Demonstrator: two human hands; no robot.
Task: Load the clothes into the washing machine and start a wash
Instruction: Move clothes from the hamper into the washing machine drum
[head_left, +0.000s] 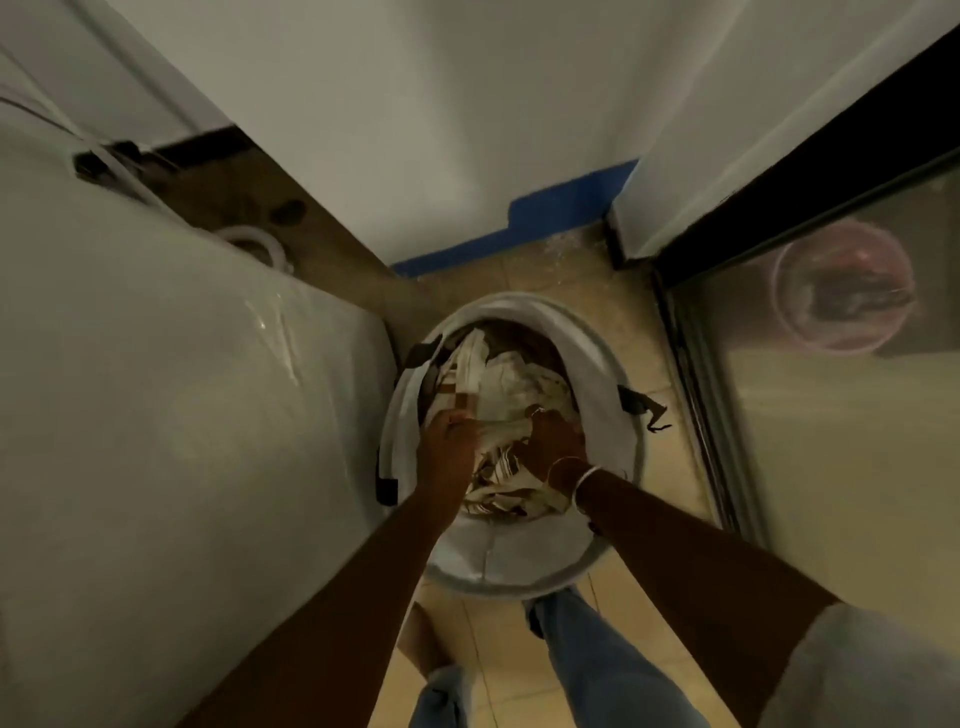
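Tiled floor (524, 670), laundry basket (597, 374) on it

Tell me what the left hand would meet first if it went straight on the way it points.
The clothes in the laundry basket: the left hand points down into the pile, and its fingers seem curled in the fabric. Blur hides the depth.

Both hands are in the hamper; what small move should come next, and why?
Probably lift the clothes clear of the hamper: the left hand and right hand both seem to grip them, and they lie inside it.
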